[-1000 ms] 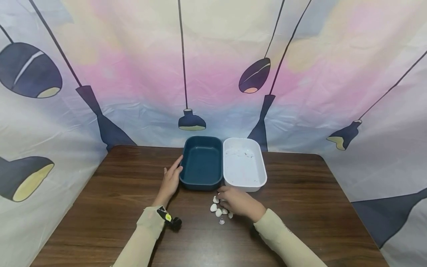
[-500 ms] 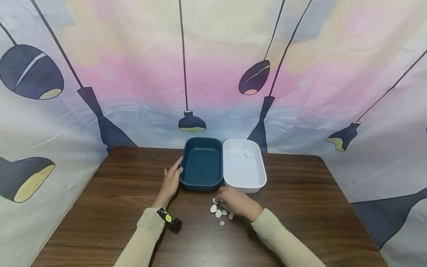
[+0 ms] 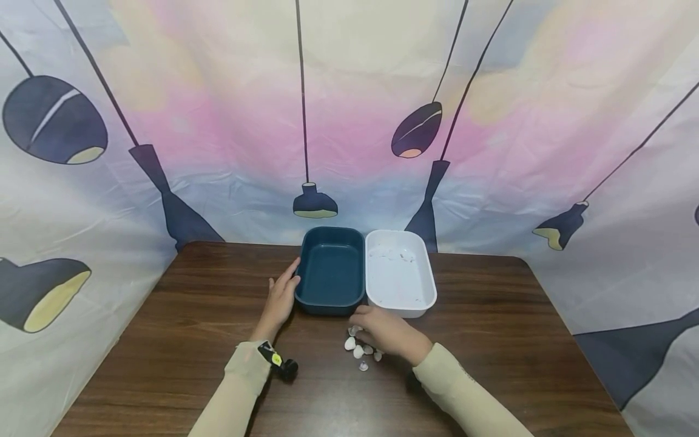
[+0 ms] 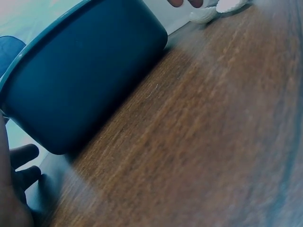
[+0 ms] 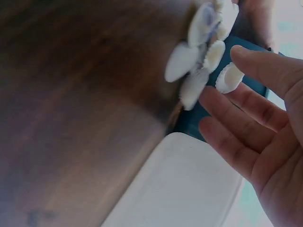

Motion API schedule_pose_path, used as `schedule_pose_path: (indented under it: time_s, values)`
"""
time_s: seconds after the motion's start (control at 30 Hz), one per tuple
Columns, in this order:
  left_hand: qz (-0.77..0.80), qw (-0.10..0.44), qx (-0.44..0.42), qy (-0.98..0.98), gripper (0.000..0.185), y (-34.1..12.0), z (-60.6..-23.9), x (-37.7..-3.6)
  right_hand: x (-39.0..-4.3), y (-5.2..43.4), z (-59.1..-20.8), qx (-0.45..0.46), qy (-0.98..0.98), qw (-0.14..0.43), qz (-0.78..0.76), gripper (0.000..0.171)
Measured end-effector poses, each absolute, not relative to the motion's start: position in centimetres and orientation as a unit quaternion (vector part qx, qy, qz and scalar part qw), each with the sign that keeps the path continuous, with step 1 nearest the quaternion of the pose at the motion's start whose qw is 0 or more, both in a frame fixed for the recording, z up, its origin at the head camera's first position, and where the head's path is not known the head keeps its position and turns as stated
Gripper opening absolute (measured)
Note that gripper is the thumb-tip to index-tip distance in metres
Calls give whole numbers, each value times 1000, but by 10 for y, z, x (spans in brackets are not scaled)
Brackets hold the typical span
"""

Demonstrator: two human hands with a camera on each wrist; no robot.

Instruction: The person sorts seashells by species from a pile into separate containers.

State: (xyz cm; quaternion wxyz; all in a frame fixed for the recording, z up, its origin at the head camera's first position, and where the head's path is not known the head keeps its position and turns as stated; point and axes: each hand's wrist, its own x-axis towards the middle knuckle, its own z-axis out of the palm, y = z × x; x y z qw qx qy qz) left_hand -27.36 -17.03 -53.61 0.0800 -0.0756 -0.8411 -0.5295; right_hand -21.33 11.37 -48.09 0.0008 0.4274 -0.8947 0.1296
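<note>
From the head view, the left hand (image 3: 280,298) rests with straight fingers against the left wall of the dark teal rectangular plastic tub (image 3: 331,271), which sits touching the white rectangular plastic tub (image 3: 399,274) on the dark wooden surface (image 3: 164,340). The right hand (image 3: 385,331) lies over a small cluster of white seashells (image 3: 355,349) just in front of both tubs. Neither tub shows a whole shell inside, so the sorting looks barely begun, with the whole cluster still on the wood.

The left wrist view shows the teal tub's rounded wall close up, with the left fingertips (image 4: 23,156) beside it, loose and gripping nothing. Two shells lie at the top edge.

In the right wrist view, the right fingers (image 5: 239,113) are spread and slightly bent. One small ridged white shell (image 5: 229,78) lies against a fingertip, touched but not clearly pinched.
</note>
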Motion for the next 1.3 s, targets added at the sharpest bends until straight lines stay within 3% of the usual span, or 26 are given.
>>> schedule_pose_path:
  time_s: [0.5,1.3]
  values:
    - [-532,74,-76,-840,53,-174,-539,-274,-221,108,-454,449,-857,-56,248,21]
    - [-534,73,-74,-839,52,-170,-537,-275,-263,93,-433,472,-834,-50,282,16]
